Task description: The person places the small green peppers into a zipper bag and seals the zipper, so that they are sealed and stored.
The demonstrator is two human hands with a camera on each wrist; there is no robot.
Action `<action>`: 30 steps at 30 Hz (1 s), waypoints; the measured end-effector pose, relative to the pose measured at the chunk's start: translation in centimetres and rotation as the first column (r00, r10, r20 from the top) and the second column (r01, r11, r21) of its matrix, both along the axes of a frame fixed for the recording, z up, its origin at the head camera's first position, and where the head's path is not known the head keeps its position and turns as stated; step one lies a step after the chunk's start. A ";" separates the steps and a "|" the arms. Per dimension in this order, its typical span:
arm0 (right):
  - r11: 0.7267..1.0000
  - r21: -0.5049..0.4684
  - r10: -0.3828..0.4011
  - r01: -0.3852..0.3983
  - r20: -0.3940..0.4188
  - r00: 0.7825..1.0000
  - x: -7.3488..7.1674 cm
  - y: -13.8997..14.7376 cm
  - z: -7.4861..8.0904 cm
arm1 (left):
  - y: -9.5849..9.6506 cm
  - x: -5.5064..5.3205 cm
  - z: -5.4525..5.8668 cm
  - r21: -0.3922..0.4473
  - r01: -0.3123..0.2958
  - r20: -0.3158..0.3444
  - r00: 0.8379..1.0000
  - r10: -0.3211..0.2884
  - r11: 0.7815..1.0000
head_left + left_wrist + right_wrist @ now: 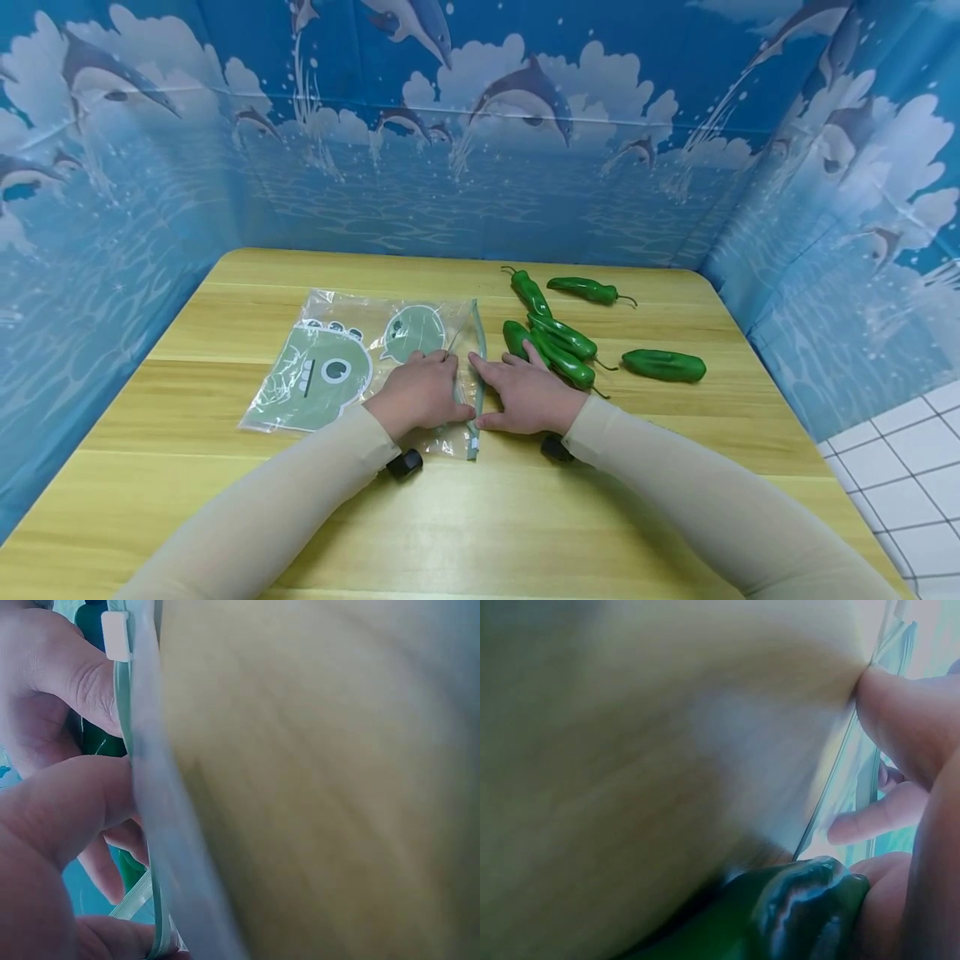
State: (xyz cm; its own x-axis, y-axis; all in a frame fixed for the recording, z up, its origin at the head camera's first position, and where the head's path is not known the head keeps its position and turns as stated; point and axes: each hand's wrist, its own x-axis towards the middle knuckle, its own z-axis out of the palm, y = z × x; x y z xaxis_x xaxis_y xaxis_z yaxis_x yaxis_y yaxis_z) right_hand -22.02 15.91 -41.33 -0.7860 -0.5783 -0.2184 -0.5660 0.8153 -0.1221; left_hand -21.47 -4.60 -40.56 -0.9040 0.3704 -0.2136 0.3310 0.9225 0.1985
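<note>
A clear zip bag point(330, 417) printed with green cartoon monsters lies flat on the table, its green zip edge point(480, 321) facing right. My left hand point(420, 392) is over the open end of the bag and grips the edge, thumb against the strip. From the other side my right hand point(525, 392) reaches the same edge, thumb and forefinger spread apart and touching it. A white slider point(116, 636) sits on the strip in the left wrist view. Right beside my right fingers lies a green pepper point(802, 915), partly covered by them in the head view.
More long green peppers lie to the right: one pepper point(531, 292) behind, another point(585, 289) at the back and a stemless-looking one point(663, 365) farther right. Dolphin-print curtains point(480, 200) enclose the wooden table point(465, 533). Black wrist cameras hang under both wrists.
</note>
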 end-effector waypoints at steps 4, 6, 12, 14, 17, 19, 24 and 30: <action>1.000 0.006 -0.002 0.002 0.002 1.000 0.0 -0.1 0.1 | 0.0 0.1 0.0 -0.001 -0.004 0.000 1.000 0.004 1.000; 1.000 0.008 -0.003 0.003 0.005 1.000 0.0 -0.1 0.1 | -0.1 0.1 0.0 -0.004 -0.005 -0.001 1.000 0.005 1.000; 1.000 0.009 -0.005 0.005 0.003 1.000 0.0 -0.1 0.1 | -0.3 0.1 -0.2 0.007 -0.009 -0.006 1.000 0.009 1.000; 1.000 0.006 -0.003 0.003 0.002 1.000 0.0 -0.1 0.0 | -0.4 0.2 -0.2 0.012 -0.011 -0.009 1.000 0.011 1.000; 1.000 0.000 0.006 -0.006 -0.003 1.000 0.0 0.0 0.0 | -0.4 0.3 -0.2 0.014 -0.011 -0.015 1.000 0.011 1.000; 1.000 0.006 0.015 -0.015 -0.008 1.000 0.0 0.0 0.0 | -0.4 0.3 -0.2 0.015 -0.008 -0.019 1.000 0.008 1.000; 0.999 0.034 0.037 -0.037 -0.025 0.999 0.0 0.0 0.0 | -0.5 0.3 -0.4 0.003 0.008 -0.027 1.000 -0.007 1.000; 0.998 0.044 0.044 -0.042 -0.033 0.999 0.0 -0.1 0.1 | -0.7 0.4 -0.5 -0.012 0.027 -0.017 0.999 -0.028 1.000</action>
